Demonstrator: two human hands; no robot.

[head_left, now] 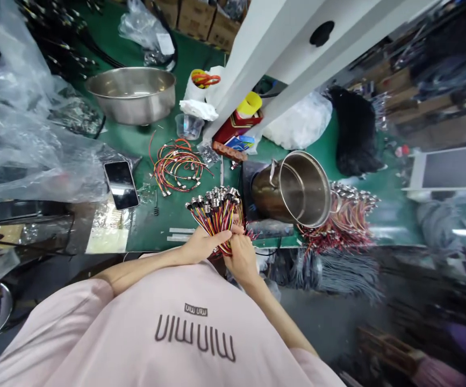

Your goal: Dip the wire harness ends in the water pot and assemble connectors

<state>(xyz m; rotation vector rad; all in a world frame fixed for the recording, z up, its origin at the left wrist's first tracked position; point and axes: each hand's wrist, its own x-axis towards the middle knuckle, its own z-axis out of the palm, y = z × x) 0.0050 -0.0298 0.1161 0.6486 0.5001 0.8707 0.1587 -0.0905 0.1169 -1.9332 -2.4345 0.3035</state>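
Both my hands hold one bundle of red, yellow and black wires [219, 212] tipped with metal connectors, at the near edge of the green bench [156, 226]. My left hand [200, 244] is wrapped round the lower part of the bundle. Just to its right, my right hand [241, 258] is closed on the same wires. The connector ends fan upward, away from me. A loose coil of similar wires [176, 164] lies further back on the bench.
A steel pot [297, 188] lies on its side right of the bundle, with a heap of wired connectors [345, 217] beyond it. A phone [121, 184], a steel bowl [134, 94], clear plastic bags [27, 134] and a white post [269, 48] surround the spot.
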